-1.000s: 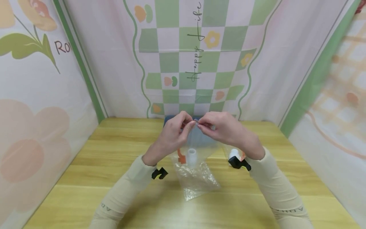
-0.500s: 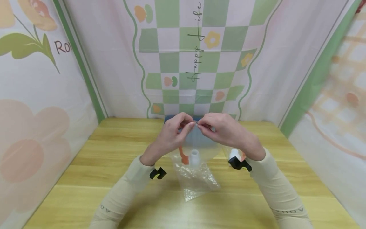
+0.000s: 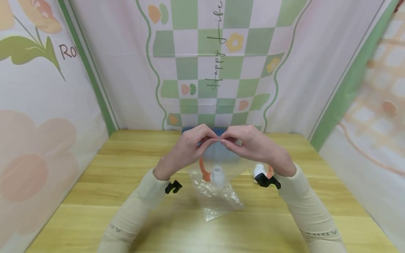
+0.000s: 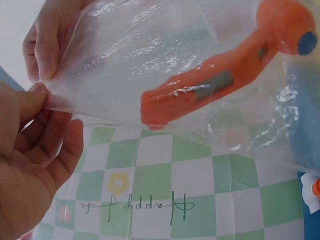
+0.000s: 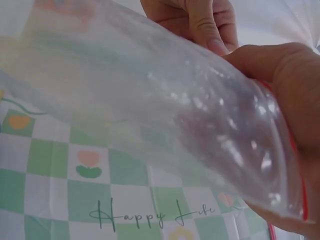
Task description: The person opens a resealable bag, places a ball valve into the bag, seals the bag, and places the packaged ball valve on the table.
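Observation:
A clear plastic zip bag (image 4: 115,65) with a red strip (image 5: 292,145) along its mouth hangs between my hands. My left hand (image 3: 193,142) pinches the bag's top edge between thumb and index finger. Close beside it, fingertips nearly meeting, my right hand (image 3: 245,140) pinches the same edge. Inside the bag is a white open-ended pipe fitting (image 3: 217,174) with a long orange handle (image 4: 200,90); the handle has grey patches and a rounded end. The bag blurs the fitting's outline in the head view.
Crinkled clear plastic (image 3: 218,202) lies on the wooden table (image 3: 133,211) below the hands. A second white fitting (image 3: 259,169) with orange sits by my right wrist. A blue container (image 3: 190,130) stands behind the bag, against the patterned backdrop (image 3: 209,70).
The fitting in the bag has shifted a little to the right. My left fingertips have moved slightly right, nearer to the right fingertips; both hands keep their pinch on the bag's edge.

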`<state>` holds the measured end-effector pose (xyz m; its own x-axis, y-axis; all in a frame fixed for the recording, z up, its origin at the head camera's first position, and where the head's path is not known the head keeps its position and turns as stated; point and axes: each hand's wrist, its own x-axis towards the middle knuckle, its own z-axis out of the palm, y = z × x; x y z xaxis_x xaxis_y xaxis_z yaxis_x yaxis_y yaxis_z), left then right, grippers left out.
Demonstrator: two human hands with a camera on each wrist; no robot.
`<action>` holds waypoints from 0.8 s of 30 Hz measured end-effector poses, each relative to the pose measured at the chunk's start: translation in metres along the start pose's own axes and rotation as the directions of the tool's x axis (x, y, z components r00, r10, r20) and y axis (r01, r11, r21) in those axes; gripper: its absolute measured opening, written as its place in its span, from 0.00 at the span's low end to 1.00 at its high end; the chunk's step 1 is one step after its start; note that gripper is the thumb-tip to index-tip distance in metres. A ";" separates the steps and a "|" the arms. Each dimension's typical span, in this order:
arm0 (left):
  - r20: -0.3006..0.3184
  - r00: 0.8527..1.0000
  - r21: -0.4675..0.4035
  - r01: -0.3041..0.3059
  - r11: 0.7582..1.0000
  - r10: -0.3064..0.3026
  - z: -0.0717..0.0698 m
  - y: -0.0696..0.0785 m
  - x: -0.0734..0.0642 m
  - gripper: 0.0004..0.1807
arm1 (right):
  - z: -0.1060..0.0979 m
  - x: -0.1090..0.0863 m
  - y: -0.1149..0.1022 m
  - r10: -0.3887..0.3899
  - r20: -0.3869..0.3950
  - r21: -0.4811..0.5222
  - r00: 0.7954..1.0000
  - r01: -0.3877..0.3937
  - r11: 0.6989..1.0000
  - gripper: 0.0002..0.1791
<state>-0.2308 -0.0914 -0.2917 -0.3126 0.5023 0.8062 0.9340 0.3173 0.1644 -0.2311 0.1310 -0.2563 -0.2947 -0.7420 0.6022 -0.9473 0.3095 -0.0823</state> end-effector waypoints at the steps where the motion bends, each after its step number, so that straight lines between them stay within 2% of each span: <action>1: 0.005 1.000 0.010 -0.001 1.000 0.001 0.000 0.000 0.000 0.03 | 0.000 0.000 0.001 -0.001 -0.004 0.005 1.000 0.002 1.000 0.05; 4: 0.017 1.000 0.028 0.013 1.000 -0.014 -0.001 0.003 0.002 0.04 | 0.000 -0.001 0.001 0.003 -0.009 0.011 1.000 -0.003 1.000 0.01; 8: 0.021 0.999 0.043 0.035 0.998 -0.036 -0.003 0.006 0.004 0.05 | 0.001 -0.002 0.000 0.021 -0.006 0.000 1.000 -0.021 1.000 0.07; 16: 0.029 0.997 0.029 0.076 0.997 -0.077 -0.007 0.009 0.004 0.04 | 0.004 -0.003 0.001 0.003 -0.013 -0.050 1.000 -0.003 0.999 0.07; 24: 0.070 0.984 0.021 0.164 0.986 -0.165 -0.009 0.013 0.003 0.05 | 0.005 -0.007 -0.002 -0.023 -0.023 -0.101 0.999 0.020 0.995 0.07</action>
<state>-0.2180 -0.0927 -0.2820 -0.4739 0.4981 0.7262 0.8662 0.4122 0.2825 -0.2280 0.1330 -0.2642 -0.2703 -0.7350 0.6218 -0.9357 0.3527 0.0102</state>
